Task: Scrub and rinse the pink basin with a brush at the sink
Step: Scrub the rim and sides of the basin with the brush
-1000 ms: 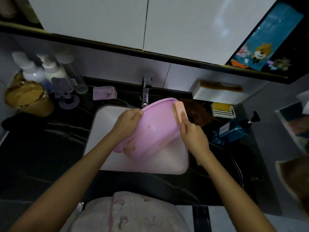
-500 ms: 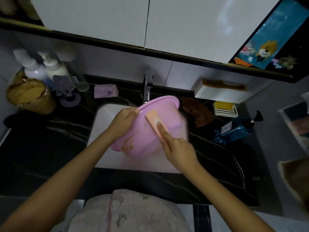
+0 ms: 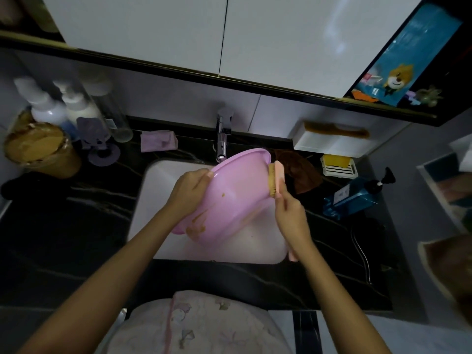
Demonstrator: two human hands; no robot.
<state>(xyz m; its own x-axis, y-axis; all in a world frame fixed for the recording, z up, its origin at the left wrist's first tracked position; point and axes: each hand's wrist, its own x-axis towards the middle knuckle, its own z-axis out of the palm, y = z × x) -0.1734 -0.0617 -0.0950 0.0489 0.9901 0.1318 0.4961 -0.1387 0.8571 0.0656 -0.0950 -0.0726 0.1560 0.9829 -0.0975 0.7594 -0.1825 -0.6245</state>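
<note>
at the far left corner of the black counter (image 3: 76, 226) stand a brown-filled tub (image 3: 38, 149), white pump bottles (image 3: 47, 108) and a purple holder (image 3: 101, 146). a purple cloth (image 3: 158, 141) lies by the far edge, left of the tap (image 3: 223, 135). the white sink (image 3: 155, 185) sits mid-counter.

the left hand (image 3: 190, 186) grips the left rim of the pink basin (image 3: 237, 192), its fingers curled over the edge. the basin is held tilted above the sink, just under the tap's spout, with its rim raised toward the far edge. brown smears mark its lower part.

the brush (image 3: 275, 178) has its bristles against the basin's right wall, close under the rim. the right hand (image 3: 291, 217) is wrapped round the brush's pink handle, whose end pokes out below the wrist.

toward the counter's right edge are a brown cloth (image 3: 301, 172), a soap dish (image 3: 337, 166) with a yellow bar, and a blue pump bottle (image 3: 357, 196).
</note>
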